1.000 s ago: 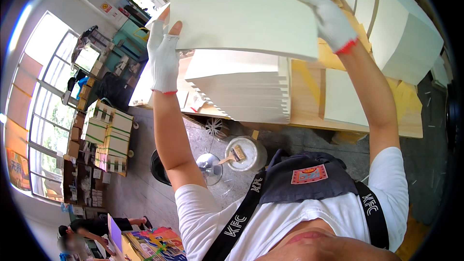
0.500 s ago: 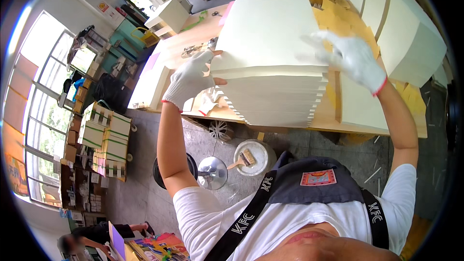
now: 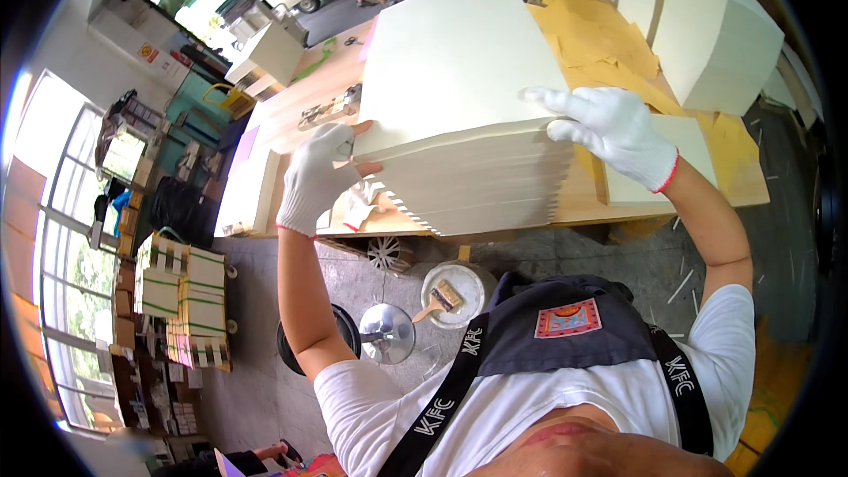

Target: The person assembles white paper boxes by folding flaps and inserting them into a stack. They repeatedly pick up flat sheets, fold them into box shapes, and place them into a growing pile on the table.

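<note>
A tall stack of large white paper (image 3: 459, 62) stands on the wooden table in front of me, its layers stepped along the front. My left hand (image 3: 320, 172), in a white glove with bare fingertips, grips the near left corner of the top layer, one finger above and the thumb below the edge. At the near right corner is my right hand (image 3: 614, 128), in a white glove with a red cuff. Its slightly blurred fingers lie over the top sheet, and the thumb presses on the front edge.
Yellow wrapping paper (image 3: 592, 35) and tall white paper stacks (image 3: 707, 26) lie to the right. A clamp-like metal tool (image 3: 331, 106) sits left of the stack. Below the table stand a white bucket (image 3: 468, 287) with a brush (image 3: 440, 299) and a round stool (image 3: 387, 334).
My right hand has come down from above the table to the stack's right corner. My left hand stays at the left corner. The view has shifted slightly.
</note>
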`<state>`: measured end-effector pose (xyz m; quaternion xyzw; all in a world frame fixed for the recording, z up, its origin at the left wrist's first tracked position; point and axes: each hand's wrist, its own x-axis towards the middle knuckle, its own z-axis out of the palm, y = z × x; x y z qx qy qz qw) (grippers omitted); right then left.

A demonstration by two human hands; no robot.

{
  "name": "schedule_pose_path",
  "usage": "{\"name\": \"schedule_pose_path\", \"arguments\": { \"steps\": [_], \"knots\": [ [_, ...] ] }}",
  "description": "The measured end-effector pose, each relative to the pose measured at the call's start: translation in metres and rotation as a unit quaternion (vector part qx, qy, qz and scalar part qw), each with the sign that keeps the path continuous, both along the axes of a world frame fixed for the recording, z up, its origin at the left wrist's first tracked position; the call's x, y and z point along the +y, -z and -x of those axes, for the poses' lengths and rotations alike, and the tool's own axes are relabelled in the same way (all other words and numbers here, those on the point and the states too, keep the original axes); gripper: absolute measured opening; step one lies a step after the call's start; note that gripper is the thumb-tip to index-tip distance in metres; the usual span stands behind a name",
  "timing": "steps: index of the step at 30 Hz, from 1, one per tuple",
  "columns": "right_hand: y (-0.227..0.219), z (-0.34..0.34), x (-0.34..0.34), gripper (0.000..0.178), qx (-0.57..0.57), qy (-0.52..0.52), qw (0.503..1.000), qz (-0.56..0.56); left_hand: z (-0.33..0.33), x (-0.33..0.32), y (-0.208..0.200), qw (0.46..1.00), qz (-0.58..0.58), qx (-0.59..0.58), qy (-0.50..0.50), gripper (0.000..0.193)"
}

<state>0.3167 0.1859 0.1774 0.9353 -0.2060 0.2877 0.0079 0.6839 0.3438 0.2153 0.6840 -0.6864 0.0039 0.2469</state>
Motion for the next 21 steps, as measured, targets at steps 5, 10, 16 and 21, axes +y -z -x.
{"name": "schedule_pose_path", "arguments": {
  "steps": [5, 10, 16, 21],
  "knots": [
    [0.003, 0.0, -0.001, 0.049, -0.015, -0.018, 1.0, -0.004, -0.003, 0.001, 0.004, 1.0, -0.008, 0.007, -0.008, 0.047],
    [0.006, -0.002, -0.002, 0.053, -0.023, -0.022, 0.999, 0.025, -0.005, 0.002, 0.003, 0.998, 0.027, -0.032, 0.04, 0.045],
    [0.005, -0.005, 0.002, 0.05, -0.038, -0.031, 0.999, 0.009, -0.018, 0.001, 0.01, 0.999, 0.022, -0.027, 0.032, 0.038],
    [0.003, -0.004, 0.002, 0.051, -0.026, -0.025, 0.999, 0.009, -0.009, -0.002, -0.003, 0.999, 0.0, 0.008, 0.037, 0.033]
  ]
}}
